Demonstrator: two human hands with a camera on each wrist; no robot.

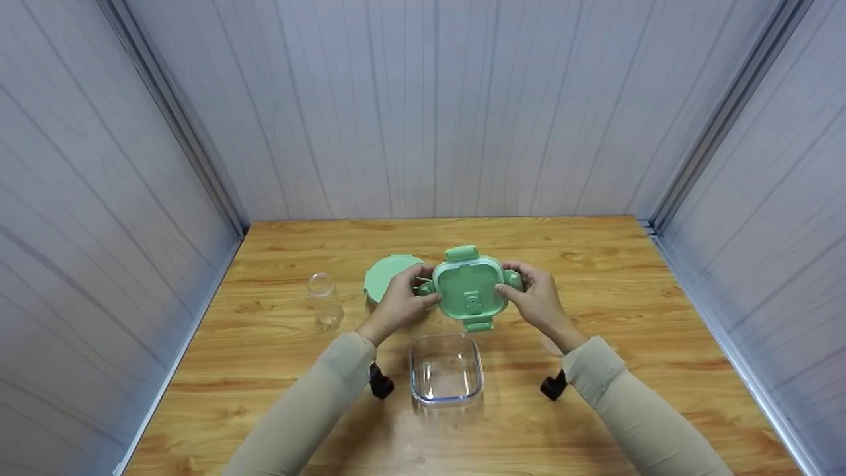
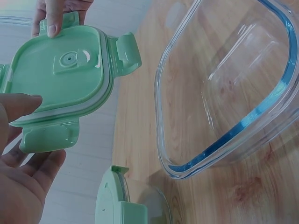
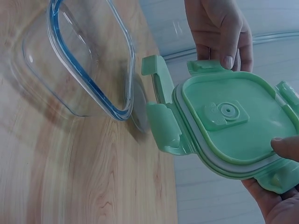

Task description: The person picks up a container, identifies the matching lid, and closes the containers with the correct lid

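Observation:
Both hands hold a green square snap lid point(image 1: 470, 291) up above the table, one at each side. Its face with the white sealing ring and a small round valve is turned toward me, and the locking flaps stand out from its edges. My left hand point(image 1: 400, 301) pinches the left flap side, thumb on the near face and fingers behind. On the opposite side my right hand point(image 1: 538, 299) grips in the same way, its thumb point(image 3: 286, 148) on the lid's face. Below the lid, a square glass container point(image 1: 447, 370) stands uncovered on the table.
Behind my left hand is a round glass container with a green lid point(image 1: 388, 276). An upright clear glass jar point(image 1: 325, 301) stands farther left. A clear object point(image 1: 550, 345) is partly hidden by my right wrist. Pale panel walls point(image 1: 436, 112) bound the wooden table point(image 1: 628, 297).

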